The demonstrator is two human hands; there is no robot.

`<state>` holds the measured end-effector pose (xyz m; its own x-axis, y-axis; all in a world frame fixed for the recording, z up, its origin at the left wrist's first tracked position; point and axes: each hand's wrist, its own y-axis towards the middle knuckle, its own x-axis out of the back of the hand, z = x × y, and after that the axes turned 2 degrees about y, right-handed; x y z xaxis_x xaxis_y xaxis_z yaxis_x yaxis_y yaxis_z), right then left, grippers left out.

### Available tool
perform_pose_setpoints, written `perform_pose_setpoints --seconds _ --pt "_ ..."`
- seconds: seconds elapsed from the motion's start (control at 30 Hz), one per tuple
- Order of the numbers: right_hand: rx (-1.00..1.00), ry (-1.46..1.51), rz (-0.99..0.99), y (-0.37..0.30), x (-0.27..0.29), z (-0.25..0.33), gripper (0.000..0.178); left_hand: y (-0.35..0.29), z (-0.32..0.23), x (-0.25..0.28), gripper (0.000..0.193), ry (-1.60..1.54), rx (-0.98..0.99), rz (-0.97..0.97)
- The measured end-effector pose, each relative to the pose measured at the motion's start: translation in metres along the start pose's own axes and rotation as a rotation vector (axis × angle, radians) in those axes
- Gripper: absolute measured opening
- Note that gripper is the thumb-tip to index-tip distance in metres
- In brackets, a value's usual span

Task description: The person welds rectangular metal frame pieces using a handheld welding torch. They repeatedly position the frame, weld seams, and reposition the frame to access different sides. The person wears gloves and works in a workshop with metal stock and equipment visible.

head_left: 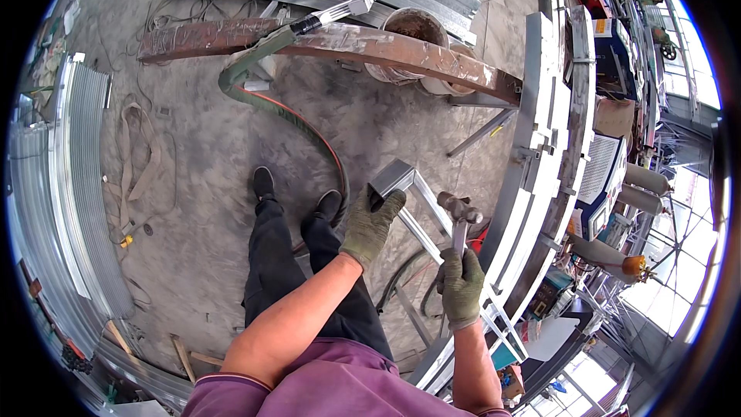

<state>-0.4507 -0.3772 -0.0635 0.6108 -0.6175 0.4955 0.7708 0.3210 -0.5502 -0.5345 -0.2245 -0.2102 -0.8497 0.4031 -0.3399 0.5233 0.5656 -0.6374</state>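
Far to your left, long corrugated metal sheets (73, 208) lie stacked along the concrete floor (208, 208), and a flat tan strap (139, 162) trails loose on the floor just beside them. Further up, a rusty steel beam (332, 38) spans across, with a green hose (262, 96) looping under it and running down toward your feet. A welding torch (332, 14) rests on top of the beam, and a dirty bucket (417, 31) stands behind it.

Your black shoes (297, 193) are planted on the floor, near the hose.

Your left hand (373, 220), in a worn greenish glove, has its grip wrapped over the open end of a square metal tube (401, 185); the fingers curl around its upper edge, pinching it firmly. The tube runs down and to the right from there, slanting past your right hand toward the lower edge of the view.

Your right hand (461, 286), gloved the same way, has its grip pressed tightly round the handle of a hammer (459, 212). The hammer stands nearly upright, its dark head above the tube, just right of your left hand. You cannot tell whether the head is touching the tube.

To the right, a long steel frame (540, 131) of grey bars curves from top to bottom. Beyond it stand gas cylinders (644, 181) and a boxy white machine (606, 170).
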Motion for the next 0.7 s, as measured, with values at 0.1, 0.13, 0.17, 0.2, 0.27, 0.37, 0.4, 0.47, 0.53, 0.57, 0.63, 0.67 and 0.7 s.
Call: perform_pose_setpoints --seconds 0.1,0.13,0.17,0.2,0.27,0.37,0.4,0.47,0.53,0.57,0.63,0.67,0.7 --pt "0.066 -0.055 0.034 -0.001 -0.004 -0.01 0.03 -0.006 -0.009 -0.004 0.044 -0.068 0.077 -0.023" --pt "0.045 -0.004 0.005 -0.001 -0.006 -0.009 0.025 -0.005 -0.006 -0.004 0.043 -0.054 0.062 -0.03" --pt "0.055 -0.019 0.004 0.0 -0.006 -0.01 0.025 -0.004 -0.003 -0.005 0.043 -0.043 0.047 -0.037" --pt "0.066 -0.033 0.004 0.0 -0.006 -0.013 0.025 -0.004 0.0 -0.005 0.042 -0.031 0.031 -0.045" --pt "0.112 -0.082 0.012 0.004 -0.004 -0.02 0.024 -0.01 0.002 -0.002 0.044 -0.08 0.062 -0.043" --pt "0.174 -0.153 0.023 0.01 -0.002 -0.027 0.026 -0.012 0.011 0.004 0.054 -0.22 0.079 -0.047" --pt "0.166 -0.156 0.015 0.01 -0.002 -0.025 0.025 -0.013 0.016 0.007 0.059 -0.277 0.079 -0.05" --pt "0.164 -0.187 0.021 0.01 -0.004 -0.015 0.023 -0.016 0.025 0.004 0.073 -0.092 -0.032 0.02" --pt "0.171 -0.238 0.024 0.005 -0.009 0.003 0.021 -0.026 0.032 -0.002 0.097 0.037 -0.018 0.128" --pt "0.279 -0.277 0.02 0.008 -0.01 0.006 0.02 -0.029 0.034 -0.008 0.098 0.006 0.025 0.15" --pt "0.494 -0.35 0.012 0.011 -0.015 0.01 0.018 -0.031 0.038 -0.014 0.101 -0.055 0.113 0.194" --pt "0.512 -0.353 0.027 0.012 -0.02 0.015 0.018 -0.03 0.039 -0.012 0.098 -0.053 0.124 0.187" --pt "0.524 -0.356 0.035 0.012 -0.026 0.021 0.018 -0.031 0.037 -0.012 0.097 -0.112 0.087 0.198"
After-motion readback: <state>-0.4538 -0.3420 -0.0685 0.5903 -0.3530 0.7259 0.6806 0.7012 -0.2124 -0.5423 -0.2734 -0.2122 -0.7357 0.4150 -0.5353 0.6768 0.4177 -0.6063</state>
